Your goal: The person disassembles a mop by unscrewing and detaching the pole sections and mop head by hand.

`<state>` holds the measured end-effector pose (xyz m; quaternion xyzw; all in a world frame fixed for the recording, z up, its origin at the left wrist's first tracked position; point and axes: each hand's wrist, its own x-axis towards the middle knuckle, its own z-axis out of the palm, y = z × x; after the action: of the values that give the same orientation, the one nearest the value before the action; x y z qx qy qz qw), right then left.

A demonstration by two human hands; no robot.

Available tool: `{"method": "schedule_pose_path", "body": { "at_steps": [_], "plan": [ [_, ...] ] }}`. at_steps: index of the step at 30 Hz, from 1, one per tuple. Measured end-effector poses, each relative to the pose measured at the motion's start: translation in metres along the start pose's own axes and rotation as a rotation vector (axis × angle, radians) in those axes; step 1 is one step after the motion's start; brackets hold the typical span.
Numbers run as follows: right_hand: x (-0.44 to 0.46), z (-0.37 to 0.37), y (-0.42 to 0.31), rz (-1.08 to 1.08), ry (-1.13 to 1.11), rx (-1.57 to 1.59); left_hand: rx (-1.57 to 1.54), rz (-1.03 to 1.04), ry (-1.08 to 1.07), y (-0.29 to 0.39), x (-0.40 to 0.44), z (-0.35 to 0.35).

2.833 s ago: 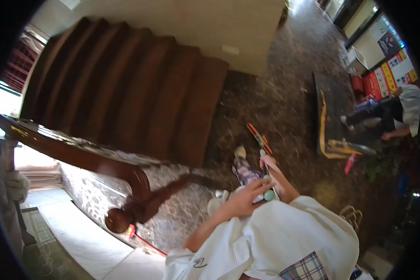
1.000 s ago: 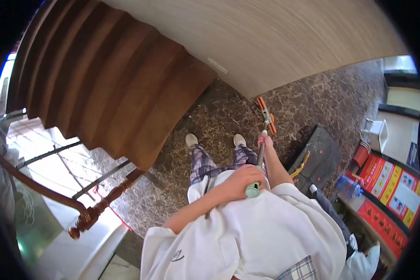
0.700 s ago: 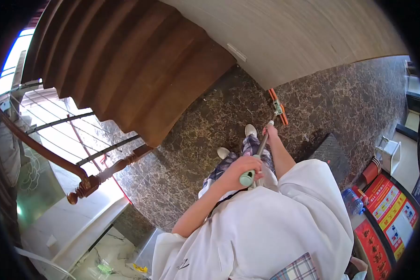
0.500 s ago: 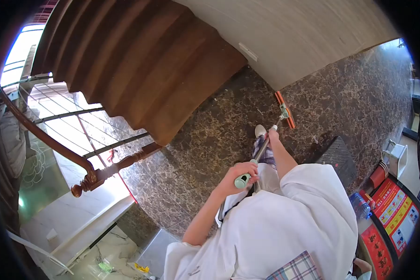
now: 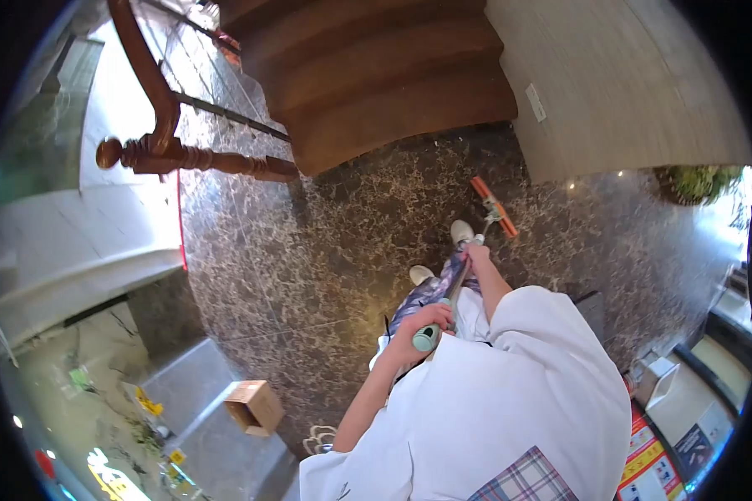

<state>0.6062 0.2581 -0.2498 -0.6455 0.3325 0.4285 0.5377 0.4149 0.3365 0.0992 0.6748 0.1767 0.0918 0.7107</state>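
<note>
left fingers (image 5: 438,313), right fingers (image 5: 477,252), curled around mop handle (image 5: 426,337)

Lying flat as a dark brown floor (image 5: 334,275) with light squiggly lines. Shining brightly in places. Carrying two white shoes (image 5: 462,233), with an orange mop head (image 5: 495,207) resting near one. Also holding a dark mat (image 5: 591,312), partly hidden, and some tiny pale bits (image 5: 438,144).

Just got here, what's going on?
A person is holding a mop with both hands: the left hand grips the green end of the handle, the right hand is lower on the pole. The orange mop head is down by the marbled floor, near the stairs. Whether it is pressed down isn't clear.
</note>
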Motion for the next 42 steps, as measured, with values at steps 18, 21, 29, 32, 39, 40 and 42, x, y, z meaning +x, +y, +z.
{"method": "schedule_pose_path", "body": {
  "at_steps": [18,21,29,32,39,40,42],
  "plan": [
    [0.014,0.12,-0.118,0.037,-0.137,-0.29,0.03,0.158,0.222,0.035,0.091,-0.052],
    [-0.021,0.122,-0.165,0.095,-0.099,-0.295,0.033,0.132,0.208,0.044,0.123,-0.05],
    [0.028,0.106,-0.227,0.037,-0.12,-0.097,0.061,0.122,0.091,0.039,0.222,-0.054],
    [0.038,0.105,-0.244,0.034,-0.12,-0.041,0.048,0.121,0.102,0.032,0.248,-0.053],
    [0.08,0.11,-0.231,0.07,-0.124,-0.112,0.04,0.077,0.178,0.016,0.249,-0.059],
    [0.077,0.113,-0.226,0.103,-0.081,-0.105,0.037,0.087,0.211,0.013,0.243,-0.061],
    [0.069,0.128,-0.206,0.096,-0.062,-0.145,0.019,0.019,0.255,0.009,0.223,-0.071]
  ]
}}
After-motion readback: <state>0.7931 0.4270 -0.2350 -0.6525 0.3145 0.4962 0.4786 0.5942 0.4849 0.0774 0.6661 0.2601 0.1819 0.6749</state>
